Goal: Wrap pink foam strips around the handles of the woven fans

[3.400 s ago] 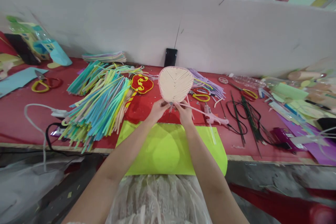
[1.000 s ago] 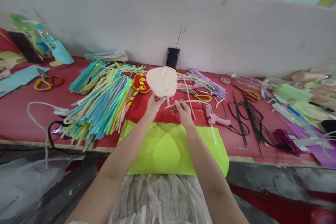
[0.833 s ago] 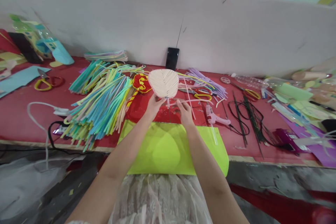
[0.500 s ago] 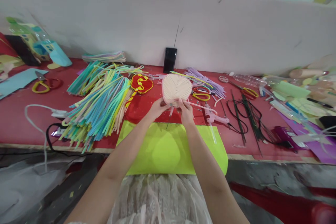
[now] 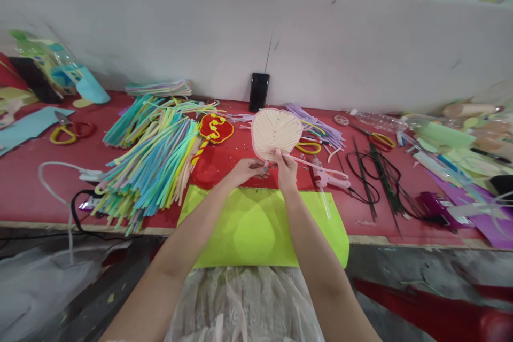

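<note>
A cream fan-shaped piece (image 5: 276,131), wound in chenille stems with a pink rim, is raised above the red mat. My right hand (image 5: 286,170) pinches its lower edge, and a loose pink chenille stem (image 5: 320,165) trails rightward from there. Just below the fan's base, my left hand (image 5: 246,171) has thumb and fingertips together around a small part too fine to make out. A thin dark wire end shows beneath those fingers. To the left lies a finished-looking red and yellow fan (image 5: 216,128) with a twisted handle.
Heaped pastel chenille stems (image 5: 152,155) lie left, purple ones (image 5: 316,123) behind. A pink glue gun (image 5: 328,179), dark wires (image 5: 380,176) and scissors (image 5: 382,141) lie right. A phone (image 5: 259,92) leans on the wall. A lime sheet (image 5: 256,230) covers the front edge.
The fan piece has shifted right and tilted, carried by my right hand. My left hand has slipped off its lower edge to just below the base.
</note>
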`<state>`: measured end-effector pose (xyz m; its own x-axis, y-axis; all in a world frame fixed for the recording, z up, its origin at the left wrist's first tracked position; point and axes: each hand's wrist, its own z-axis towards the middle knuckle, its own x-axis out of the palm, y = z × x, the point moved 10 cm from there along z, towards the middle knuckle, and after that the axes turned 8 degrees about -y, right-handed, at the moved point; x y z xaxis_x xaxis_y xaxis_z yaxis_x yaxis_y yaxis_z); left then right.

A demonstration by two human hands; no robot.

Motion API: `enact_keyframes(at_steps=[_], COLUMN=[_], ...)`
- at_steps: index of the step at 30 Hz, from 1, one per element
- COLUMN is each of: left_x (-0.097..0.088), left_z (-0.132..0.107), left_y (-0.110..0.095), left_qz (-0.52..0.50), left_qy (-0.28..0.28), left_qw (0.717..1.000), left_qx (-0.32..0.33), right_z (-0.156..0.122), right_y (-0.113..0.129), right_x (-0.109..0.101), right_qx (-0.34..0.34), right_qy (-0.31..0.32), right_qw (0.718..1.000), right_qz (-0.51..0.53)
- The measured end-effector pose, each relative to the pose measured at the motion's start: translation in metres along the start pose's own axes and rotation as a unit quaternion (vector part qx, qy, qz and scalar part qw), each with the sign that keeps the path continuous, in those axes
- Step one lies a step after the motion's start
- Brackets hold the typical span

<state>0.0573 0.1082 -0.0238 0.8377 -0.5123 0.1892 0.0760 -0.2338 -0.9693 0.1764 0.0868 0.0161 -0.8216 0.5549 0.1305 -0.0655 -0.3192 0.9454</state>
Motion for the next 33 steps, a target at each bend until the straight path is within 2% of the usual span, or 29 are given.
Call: enact_keyframes(at_steps=[4,11,14,18,22,26,33], left_x=[0.001,0.004,-0.006,-0.033,-0.051,-0.053,-0.050], left_z=[0.000,-0.002,0.000,0.002,0.000,-0.002,0.002], left_y=[0.000,-0.006,-0.011,-0.022,-0.027,-0.028,-0.018], left_qz=[0.007,0.006,-0.010,-0.067,-0.095,-0.096,-0.080], left_qy=[0.004,0.014,-0.023,-0.117,-0.171,-0.185,-0.188], left_qw=[1.000,0.999,0.999,0.988,0.977,0.974,0.977], left_qx=[0.008,0.028,0.041,0.080,0.089,0.092,0.063], right_z=[-0.001,-0.001,0.000,0.001,-0.003,-0.008,-0.012], right_y=[0.007,0.007,0.004,-0.001,-0.008,-0.006,-0.011], right_x=[0.002,0.002,0.001,-0.004,0.003,0.014,0.020], right_qx=[-0.026,-0.024,0.006,0.053,0.089,0.072,0.080], right_qy=[0.014,0.007,-0.004,-0.027,0.001,0.042,0.062], right_qw=[0.999,0.999,1.000,0.997,0.993,0.994,0.995], right_qz=[-0.031,-0.026,0.015,0.052,0.076,0.070,0.018])
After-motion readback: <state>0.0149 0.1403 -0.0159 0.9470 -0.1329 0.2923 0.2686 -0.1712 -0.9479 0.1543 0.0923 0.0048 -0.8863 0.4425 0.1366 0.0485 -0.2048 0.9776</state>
